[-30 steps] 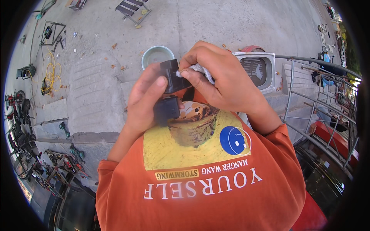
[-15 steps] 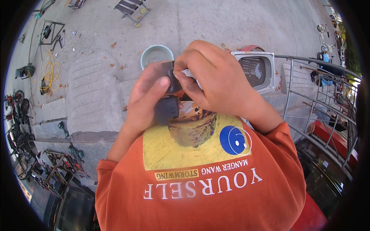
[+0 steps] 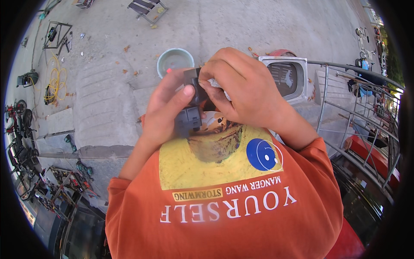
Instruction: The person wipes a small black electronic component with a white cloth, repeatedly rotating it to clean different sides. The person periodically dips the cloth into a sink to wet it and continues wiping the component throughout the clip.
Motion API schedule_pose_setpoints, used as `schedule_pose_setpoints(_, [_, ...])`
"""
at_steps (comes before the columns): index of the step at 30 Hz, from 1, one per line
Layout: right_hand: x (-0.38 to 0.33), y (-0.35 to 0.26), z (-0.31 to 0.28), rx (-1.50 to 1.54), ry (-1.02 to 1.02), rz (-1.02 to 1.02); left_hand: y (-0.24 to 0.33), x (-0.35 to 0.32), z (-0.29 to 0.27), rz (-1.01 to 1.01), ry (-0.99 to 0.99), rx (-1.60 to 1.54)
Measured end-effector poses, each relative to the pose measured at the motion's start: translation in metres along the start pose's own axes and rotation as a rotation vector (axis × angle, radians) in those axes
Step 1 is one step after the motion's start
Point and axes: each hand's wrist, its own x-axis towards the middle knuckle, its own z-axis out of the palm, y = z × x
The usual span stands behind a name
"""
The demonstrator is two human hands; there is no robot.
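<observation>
Pinching a pale cloth [image 3: 217, 84] at a black device [image 3: 188, 116], the right hand [image 3: 246, 86] appears engaged in wiping; the left hand [image 3: 165, 108] clasps the device before an orange shirt [image 3: 224, 236]. Further wiping would call for steady left-hand support. Beyond: a pale basin [image 3: 176, 58].

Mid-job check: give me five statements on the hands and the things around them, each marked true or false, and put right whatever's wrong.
1. The left hand holds a dark blocky object. True.
2. The right hand is empty. False: it pinches a pale wad, partly hidden by the fingers.
3. A round basin sits on the ground ahead of the left hand. True.
4. The yellow cord lies to the right of both hands. False: it lies loosely coiled to their left.
5. The person wears an orange shirt. True.
</observation>
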Motion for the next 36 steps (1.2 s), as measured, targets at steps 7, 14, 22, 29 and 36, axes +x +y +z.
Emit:
schedule_pose_setpoints(7, [-0.005, 0.009, -0.006, 0.06, -0.019, 0.06, 0.003, -0.005, 0.0, 0.004, 0.069, -0.046])
schedule_pose_setpoints(14, [-0.008, 0.012, -0.012, 0.26, 0.024, 0.182, 0.008, -0.004, -0.004, -0.033, -0.065, -0.078])
schedule_pose_setpoints(22, [-0.01, 0.014, -0.013, 0.344, -0.011, 0.221, 0.009, -0.003, 0.0, -0.032, -0.065, -0.118])
schedule_pose_setpoints(29, [-0.016, 0.008, -0.019, 0.577, -0.041, 0.58, 0.012, -0.001, 0.0, -0.169, -0.099, -0.19])
schedule_pose_setpoints(36, [-0.02, 0.008, -0.024, 0.58, -0.075, 0.636, 0.009, 0.007, -0.002, -0.22, -0.171, -0.29])
